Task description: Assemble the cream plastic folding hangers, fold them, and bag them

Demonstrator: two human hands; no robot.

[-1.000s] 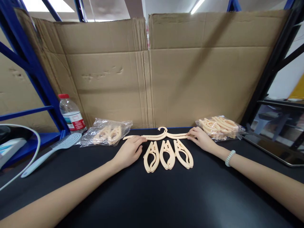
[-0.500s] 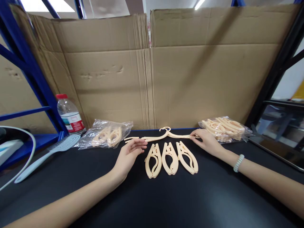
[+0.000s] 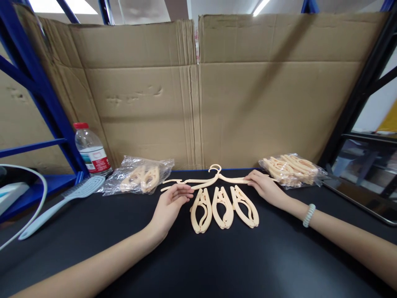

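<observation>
An unfolded cream travel clothes hanger [image 3: 231,179] lies across the back of the black table, its hook pointing away from me. My right hand [image 3: 263,186] has its fingertips around the hanger's right arm, partly hiding it. My left hand [image 3: 172,207] is beside the left arms, fingers stretched and thumb apart; it covers part of the nearer arm, and I cannot tell whether it touches. In front of the hanger lie three folded hangers in a row: a left one [image 3: 194,213], a middle one [image 3: 230,213] and a right one [image 3: 252,209].
Clear bags of folded hangers lie at the left [image 3: 136,180] and right [image 3: 290,169]. Further left are a pale hairbrush [image 3: 85,188], a red-capped bottle [image 3: 96,155] and a white cable [image 3: 45,186]. Cardboard [image 3: 248,103] walls the back; a dark glossy panel [image 3: 362,198] stands right.
The hanger has shifted slightly, its two left arms now showing farther apart and its right end reaching past my right hand. My right hand has moved slightly left; the left hand has barely moved.
</observation>
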